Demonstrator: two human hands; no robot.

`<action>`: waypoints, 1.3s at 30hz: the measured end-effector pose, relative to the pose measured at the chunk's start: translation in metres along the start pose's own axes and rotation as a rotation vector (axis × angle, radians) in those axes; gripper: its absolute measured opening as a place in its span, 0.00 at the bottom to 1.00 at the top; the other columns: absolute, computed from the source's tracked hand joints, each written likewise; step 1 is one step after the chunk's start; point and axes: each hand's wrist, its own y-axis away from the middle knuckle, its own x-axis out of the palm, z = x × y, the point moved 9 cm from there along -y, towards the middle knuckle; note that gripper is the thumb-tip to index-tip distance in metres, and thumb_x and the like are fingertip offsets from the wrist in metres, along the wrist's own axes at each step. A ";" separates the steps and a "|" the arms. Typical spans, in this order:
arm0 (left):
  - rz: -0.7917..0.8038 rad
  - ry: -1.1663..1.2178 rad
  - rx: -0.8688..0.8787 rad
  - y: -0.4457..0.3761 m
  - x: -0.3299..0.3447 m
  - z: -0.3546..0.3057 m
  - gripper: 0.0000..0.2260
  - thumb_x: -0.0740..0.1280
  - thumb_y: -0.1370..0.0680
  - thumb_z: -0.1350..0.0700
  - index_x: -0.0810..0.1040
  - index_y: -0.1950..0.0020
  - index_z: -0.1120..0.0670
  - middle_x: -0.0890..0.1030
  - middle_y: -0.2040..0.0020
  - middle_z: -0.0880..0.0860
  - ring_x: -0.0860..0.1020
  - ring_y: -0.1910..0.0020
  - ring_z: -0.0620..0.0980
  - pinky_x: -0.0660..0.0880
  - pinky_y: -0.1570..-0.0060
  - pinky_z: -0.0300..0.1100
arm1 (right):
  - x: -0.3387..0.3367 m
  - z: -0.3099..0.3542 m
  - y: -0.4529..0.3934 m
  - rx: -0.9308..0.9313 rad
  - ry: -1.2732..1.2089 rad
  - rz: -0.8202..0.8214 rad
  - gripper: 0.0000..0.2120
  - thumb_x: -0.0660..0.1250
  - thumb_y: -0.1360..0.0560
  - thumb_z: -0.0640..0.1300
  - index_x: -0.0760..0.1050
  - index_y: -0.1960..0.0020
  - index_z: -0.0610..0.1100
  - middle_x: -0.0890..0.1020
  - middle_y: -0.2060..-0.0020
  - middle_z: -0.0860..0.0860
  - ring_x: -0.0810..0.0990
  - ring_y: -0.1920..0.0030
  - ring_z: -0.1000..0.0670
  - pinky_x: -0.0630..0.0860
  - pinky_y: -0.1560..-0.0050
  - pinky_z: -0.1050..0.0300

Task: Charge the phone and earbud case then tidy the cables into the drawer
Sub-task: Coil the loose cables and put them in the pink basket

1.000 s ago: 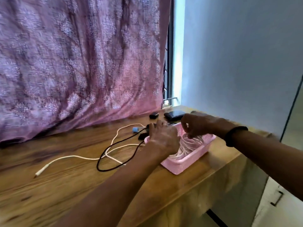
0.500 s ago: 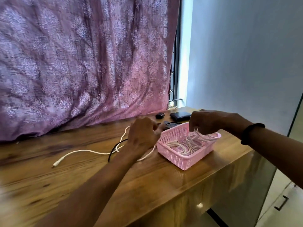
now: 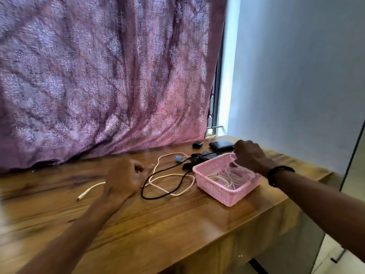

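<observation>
- On the wooden top (image 3: pixel 158 224), right hand (image 3: pixel 250 157) pinches white coiled cable (image 3: pixel 231 177) over pink basket (image 3: pixel 223 192).
- Left hand (image 3: pixel 124 178), fingers loosely curled, empty; loose white cable (image 3: pixel 171 176) at its 3 o'clock.

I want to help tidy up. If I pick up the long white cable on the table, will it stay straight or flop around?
Probably floppy: the white cable lies in loose loops on the wooden table. It crosses the black cable, so that one may drag along. It looks thin, so likely light.
</observation>
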 end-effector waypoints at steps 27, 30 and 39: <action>0.231 0.289 0.338 -0.009 0.116 -0.212 0.10 0.73 0.22 0.50 0.88 0.45 0.53 0.88 0.51 0.49 0.83 0.57 0.41 0.77 0.54 0.32 | -0.032 -0.051 0.044 -0.226 -0.422 -0.112 0.05 0.76 0.25 0.44 0.85 0.50 0.44 0.86 0.56 0.52 0.83 0.58 0.54 0.82 0.54 0.63; 0.177 0.298 0.297 -0.013 0.091 -0.192 0.09 0.72 0.21 0.50 0.88 0.46 0.52 0.88 0.51 0.48 0.83 0.56 0.41 0.77 0.54 0.34 | -0.038 -0.031 0.049 -0.248 -0.428 -0.125 0.03 0.76 0.25 0.44 0.85 0.51 0.46 0.84 0.58 0.56 0.82 0.59 0.56 0.77 0.58 0.69; 0.054 -0.231 -0.198 0.004 0.012 0.026 0.11 0.66 0.23 0.49 0.86 0.45 0.48 0.86 0.46 0.52 0.82 0.43 0.56 0.78 0.43 0.50 | -0.047 0.135 0.069 -0.513 -0.560 -0.144 0.02 0.75 0.26 0.45 0.84 0.58 0.49 0.84 0.66 0.58 0.83 0.63 0.60 0.76 0.61 0.69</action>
